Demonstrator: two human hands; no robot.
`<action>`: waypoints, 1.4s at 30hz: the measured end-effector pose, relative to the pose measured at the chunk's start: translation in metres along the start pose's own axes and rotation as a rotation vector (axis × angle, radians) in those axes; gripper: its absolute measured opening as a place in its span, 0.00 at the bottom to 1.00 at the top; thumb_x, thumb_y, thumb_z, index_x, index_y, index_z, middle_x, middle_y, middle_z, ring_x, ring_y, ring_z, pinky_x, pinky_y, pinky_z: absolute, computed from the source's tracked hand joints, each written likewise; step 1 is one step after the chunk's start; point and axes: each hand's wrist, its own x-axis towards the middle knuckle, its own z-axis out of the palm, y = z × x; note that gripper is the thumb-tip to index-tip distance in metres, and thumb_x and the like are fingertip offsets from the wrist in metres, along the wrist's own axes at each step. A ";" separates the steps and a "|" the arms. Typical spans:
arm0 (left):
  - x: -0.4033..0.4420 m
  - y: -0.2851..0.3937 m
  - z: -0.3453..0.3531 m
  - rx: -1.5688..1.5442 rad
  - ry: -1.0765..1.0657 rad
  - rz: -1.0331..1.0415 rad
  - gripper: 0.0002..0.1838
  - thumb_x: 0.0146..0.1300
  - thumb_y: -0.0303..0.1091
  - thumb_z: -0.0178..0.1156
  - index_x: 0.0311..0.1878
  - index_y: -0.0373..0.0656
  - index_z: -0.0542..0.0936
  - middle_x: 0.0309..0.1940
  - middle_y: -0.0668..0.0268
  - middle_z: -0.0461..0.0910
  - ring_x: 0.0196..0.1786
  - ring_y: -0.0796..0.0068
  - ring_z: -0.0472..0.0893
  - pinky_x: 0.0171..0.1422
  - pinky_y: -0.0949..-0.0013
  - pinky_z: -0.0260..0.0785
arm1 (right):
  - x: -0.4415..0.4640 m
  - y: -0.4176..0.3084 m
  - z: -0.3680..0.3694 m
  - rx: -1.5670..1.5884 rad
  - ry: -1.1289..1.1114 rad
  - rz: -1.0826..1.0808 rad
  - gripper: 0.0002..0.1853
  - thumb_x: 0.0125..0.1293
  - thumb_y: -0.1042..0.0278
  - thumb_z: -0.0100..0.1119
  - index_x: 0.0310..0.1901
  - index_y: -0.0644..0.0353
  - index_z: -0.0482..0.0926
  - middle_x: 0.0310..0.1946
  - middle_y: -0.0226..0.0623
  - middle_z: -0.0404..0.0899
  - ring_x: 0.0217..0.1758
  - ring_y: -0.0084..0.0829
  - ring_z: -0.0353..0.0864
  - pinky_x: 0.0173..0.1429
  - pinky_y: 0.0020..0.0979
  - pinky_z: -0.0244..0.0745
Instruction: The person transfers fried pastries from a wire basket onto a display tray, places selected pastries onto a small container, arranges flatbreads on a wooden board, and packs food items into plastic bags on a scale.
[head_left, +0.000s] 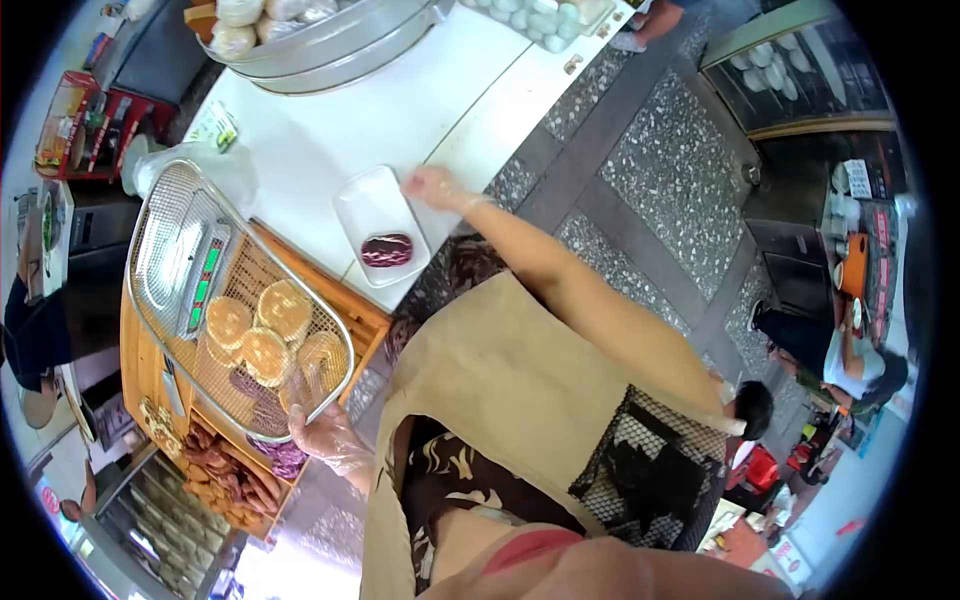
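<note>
My left hand, in a clear plastic glove, grips the near rim of a wire mesh basket, with its fingers inside by the pancakes. Several round golden-brown pancakes lie in the basket, with dark purple pieces beside them. My right hand, also gloved, is closed with curled fingers at the edge of a white tray. What those fingers hold, if anything, is hidden. At the near end of the tray lies an oblong dark purple food piece with pale streaks.
A white table bears a large round metal steamer with wrapped buns and a tray of pale eggs. Beneath the basket are a scale and a wooden case. Fried foods lie nearby. Other people stand around.
</note>
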 end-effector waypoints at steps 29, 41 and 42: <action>-0.098 -0.227 0.220 -0.256 0.389 0.121 0.40 0.51 0.33 0.57 0.70 0.35 0.58 0.71 0.53 0.56 0.71 0.48 0.59 0.71 0.36 0.53 | 0.176 0.177 -0.234 -0.200 -0.050 -0.347 0.08 0.57 0.65 0.58 0.34 0.58 0.81 0.27 0.42 0.81 0.31 0.44 0.79 0.40 0.38 0.74; -0.167 -0.293 0.279 -0.330 0.568 0.235 0.42 0.50 0.32 0.57 0.70 0.35 0.56 0.68 0.50 0.61 0.66 0.45 0.66 0.60 0.41 0.71 | 0.193 0.171 -0.219 -0.364 -0.148 -0.455 0.07 0.54 0.69 0.59 0.34 0.60 0.82 0.31 0.44 0.82 0.35 0.42 0.82 0.43 0.37 0.77; -0.171 -0.297 0.280 -0.339 0.568 0.245 0.42 0.50 0.32 0.57 0.70 0.35 0.56 0.68 0.50 0.61 0.66 0.45 0.66 0.60 0.41 0.71 | 0.192 0.172 -0.223 -0.089 -0.165 -0.258 0.08 0.54 0.69 0.59 0.35 0.60 0.82 0.31 0.44 0.83 0.35 0.40 0.83 0.43 0.36 0.77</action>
